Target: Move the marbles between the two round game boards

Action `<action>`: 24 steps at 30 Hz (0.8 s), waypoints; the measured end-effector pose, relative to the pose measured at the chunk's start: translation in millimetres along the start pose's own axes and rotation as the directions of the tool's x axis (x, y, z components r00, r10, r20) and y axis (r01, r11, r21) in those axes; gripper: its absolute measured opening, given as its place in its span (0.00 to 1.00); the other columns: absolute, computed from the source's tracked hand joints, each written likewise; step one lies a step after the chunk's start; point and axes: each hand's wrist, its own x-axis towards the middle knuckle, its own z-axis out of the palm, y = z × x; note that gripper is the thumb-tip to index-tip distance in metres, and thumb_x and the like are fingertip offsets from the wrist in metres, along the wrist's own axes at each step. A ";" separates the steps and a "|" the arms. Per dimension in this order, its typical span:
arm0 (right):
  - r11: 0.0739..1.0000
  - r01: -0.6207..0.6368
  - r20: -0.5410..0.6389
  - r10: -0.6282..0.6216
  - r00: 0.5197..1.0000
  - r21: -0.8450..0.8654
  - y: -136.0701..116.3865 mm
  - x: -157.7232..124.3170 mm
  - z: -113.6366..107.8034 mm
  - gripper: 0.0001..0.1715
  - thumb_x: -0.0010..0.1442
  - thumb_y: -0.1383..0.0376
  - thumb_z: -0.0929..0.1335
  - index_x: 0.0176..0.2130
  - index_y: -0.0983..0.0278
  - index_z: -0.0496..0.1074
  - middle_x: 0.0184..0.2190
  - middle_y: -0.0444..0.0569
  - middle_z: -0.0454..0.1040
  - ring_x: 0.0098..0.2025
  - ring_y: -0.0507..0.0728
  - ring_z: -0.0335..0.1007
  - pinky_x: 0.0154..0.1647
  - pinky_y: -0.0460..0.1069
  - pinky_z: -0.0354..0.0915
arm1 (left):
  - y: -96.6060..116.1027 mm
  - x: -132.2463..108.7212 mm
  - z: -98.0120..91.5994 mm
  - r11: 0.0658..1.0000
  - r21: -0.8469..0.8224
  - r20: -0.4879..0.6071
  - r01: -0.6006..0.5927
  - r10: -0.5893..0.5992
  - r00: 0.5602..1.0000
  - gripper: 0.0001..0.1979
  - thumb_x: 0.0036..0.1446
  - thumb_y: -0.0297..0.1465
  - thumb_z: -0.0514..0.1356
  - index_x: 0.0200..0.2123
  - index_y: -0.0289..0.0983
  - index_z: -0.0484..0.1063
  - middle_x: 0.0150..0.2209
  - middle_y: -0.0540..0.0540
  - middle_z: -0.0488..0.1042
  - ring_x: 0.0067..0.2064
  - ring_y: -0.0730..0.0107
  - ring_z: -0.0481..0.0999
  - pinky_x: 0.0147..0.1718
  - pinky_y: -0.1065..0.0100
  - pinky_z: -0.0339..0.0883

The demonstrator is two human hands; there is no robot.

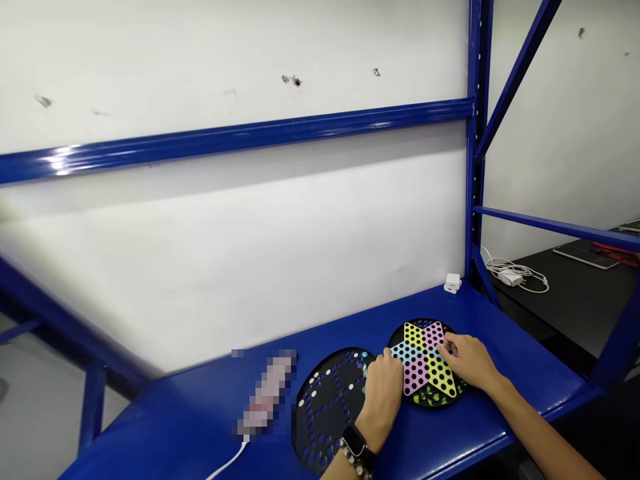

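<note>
A star-shaped board (416, 375) in pink, yellow and light blue, dotted with black holes, lies over a round black tray (425, 401) with green and yellow pieces showing at its near edge. My left hand (384, 387), with a watch on its wrist, has curled fingers on the star's left point. My right hand (467, 359) pinches the star's right side between thumb and fingers. Left of my left hand lies another round black board (325, 390) with white and bluish pieces in some of its holes.
On the blue shelf (190, 407) lies a blurred pinkish object (270, 393) with a white cable (230, 461). A white charger (453, 283) stands near the blue post (473, 167). More cables (515, 275) lie on a black table (565, 293) at right.
</note>
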 end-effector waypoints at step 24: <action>1.000 0.010 0.008 -0.010 1.000 -0.005 -0.1 0.3 -0.3 0.16 0.63 0.60 0.63 0.24 0.62 0.62 0.22 0.43 0.71 0.25 0.52 0.64 0.26 0.46 0.46 | -72.3 -13.2 15.5 0.806 -0.583 -0.207 0.105 -0.272 0.940 0.15 0.64 0.36 0.52 0.47 0.39 0.74 0.41 0.45 0.79 0.39 0.65 0.76 0.41 0.66 0.67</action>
